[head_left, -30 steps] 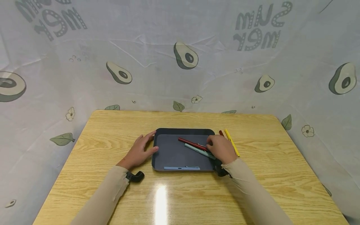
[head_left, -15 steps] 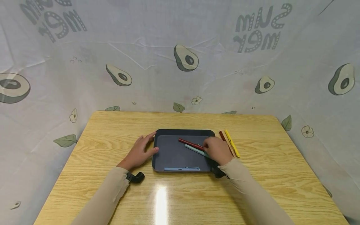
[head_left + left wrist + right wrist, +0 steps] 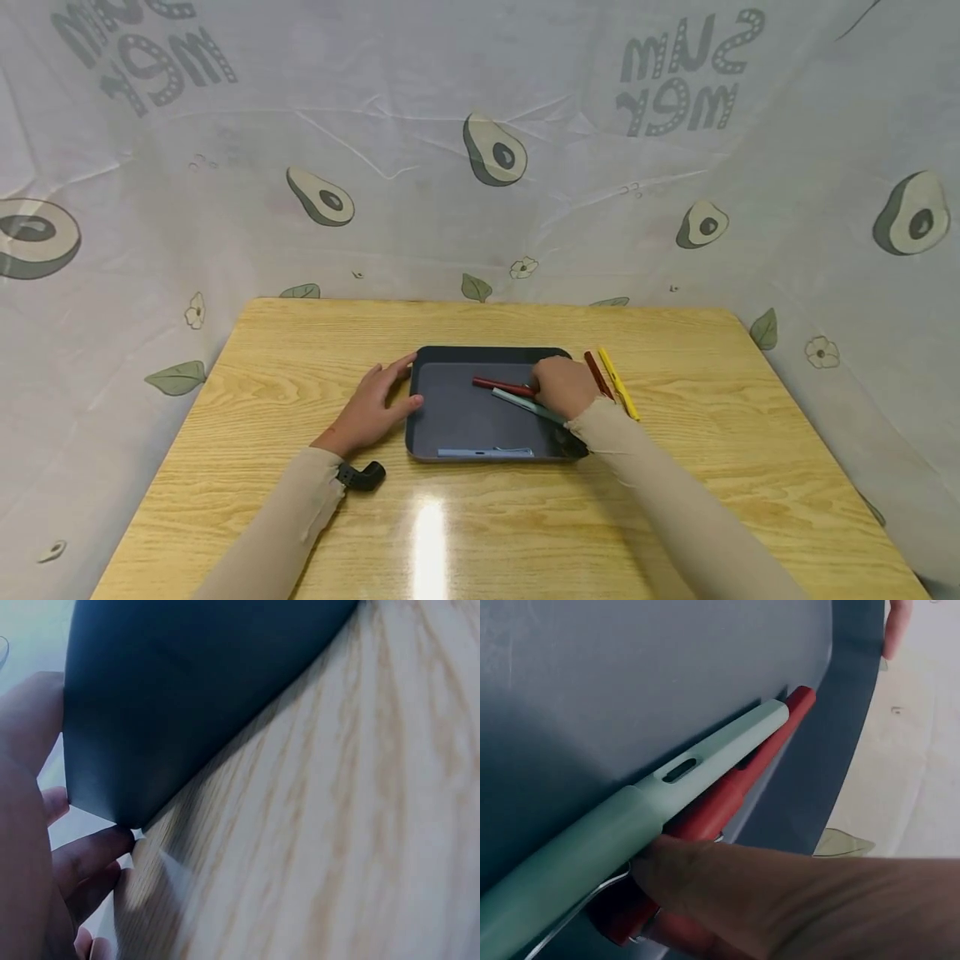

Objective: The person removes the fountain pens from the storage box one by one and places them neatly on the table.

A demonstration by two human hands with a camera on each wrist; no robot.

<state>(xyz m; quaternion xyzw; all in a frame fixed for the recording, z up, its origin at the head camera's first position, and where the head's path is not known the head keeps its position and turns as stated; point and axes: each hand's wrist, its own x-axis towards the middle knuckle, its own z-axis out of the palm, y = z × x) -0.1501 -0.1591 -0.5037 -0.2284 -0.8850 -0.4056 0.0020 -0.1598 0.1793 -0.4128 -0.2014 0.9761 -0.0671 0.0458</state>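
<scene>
A dark grey tray [image 3: 457,417] lies on the wooden table [image 3: 300,367]. In it are a red pen [image 3: 497,385] and a pale green pen [image 3: 525,404] side by side, with a light blue pen [image 3: 483,452] along the front rim. My right hand [image 3: 558,385] curls over the near ends of the red and green pens. The right wrist view shows a finger pressed on the red pen [image 3: 735,795], beside the green pen [image 3: 652,817]. My left hand [image 3: 382,392] rests with straight fingers against the tray's left rim, its fingers [image 3: 90,855] at the tray's [image 3: 187,697] corner.
A dark red pen [image 3: 597,375] and a yellow pen [image 3: 618,383] lie on the table just right of the tray. A white cloth printed with avocados [image 3: 495,150] hangs behind and around the table. A black wrist mount [image 3: 363,475] sits by my left sleeve.
My right hand has slid away from me and to the left along the pens, from the tray's right front toward its middle back. The left hand has stayed on the rim.
</scene>
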